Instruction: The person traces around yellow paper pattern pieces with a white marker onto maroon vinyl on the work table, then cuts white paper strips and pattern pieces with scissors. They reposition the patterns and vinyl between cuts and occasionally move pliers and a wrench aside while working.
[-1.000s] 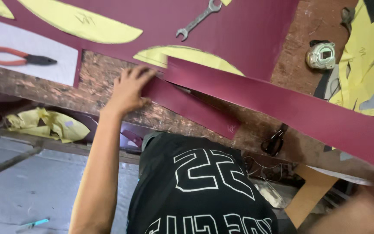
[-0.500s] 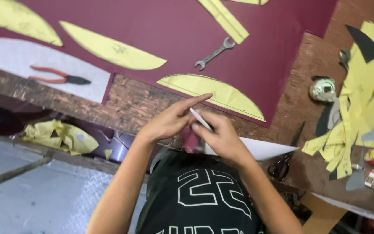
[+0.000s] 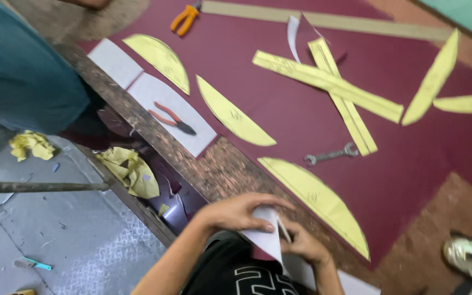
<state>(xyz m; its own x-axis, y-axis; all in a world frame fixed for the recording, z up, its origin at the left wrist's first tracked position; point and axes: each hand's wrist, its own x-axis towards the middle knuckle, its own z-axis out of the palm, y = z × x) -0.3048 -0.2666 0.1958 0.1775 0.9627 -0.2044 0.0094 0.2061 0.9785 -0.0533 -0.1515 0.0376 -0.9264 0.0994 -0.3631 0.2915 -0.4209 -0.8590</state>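
Here, white offcut (image 3: 266,237) pinched between both hands, left hand (image 3: 241,212), right hand (image 3: 304,246).

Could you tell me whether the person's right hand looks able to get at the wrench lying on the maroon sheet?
Probably yes: the wrench lies uncovered beyond a yellow curved pattern, but the right hand is holding a white piece.

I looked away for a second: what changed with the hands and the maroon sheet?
A second ago the left hand pressed a maroon strip at the bench edge, the right nearly out of view. Now both, the right hand too, have come together on a small white-backed piece at the person's chest. The view has also swung. The maroon sheet, yellow patterns, wrench and pliers lie as before.
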